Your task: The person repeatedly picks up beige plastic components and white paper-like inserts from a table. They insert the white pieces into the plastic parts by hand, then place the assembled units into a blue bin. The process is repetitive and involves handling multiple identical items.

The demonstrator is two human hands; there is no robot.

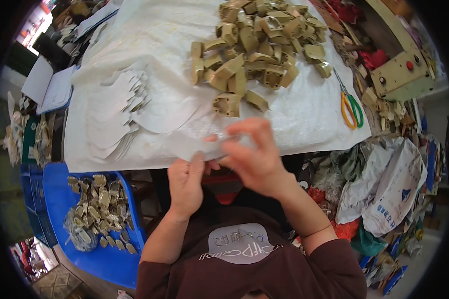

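Observation:
My left hand is closed, its thumb pressing a thin white cut piece against the fingers at the table's near edge. My right hand is at the right end of that piece, with fingers bent and slightly blurred; they look pinched on it, though the contact is partly hidden. Left of the hands lies a fanned stack of similar white cut pieces. Beyond them sits a heap of glossy tan moulded parts, curved and hollow, with one part lying closest to my right hand.
White sheeting covers the table. Scissors with yellow and green handles lie at its right edge. At lower left, a blue tray holds more tan parts and a clear bag. Crumpled sacks fill the right side, below a control box.

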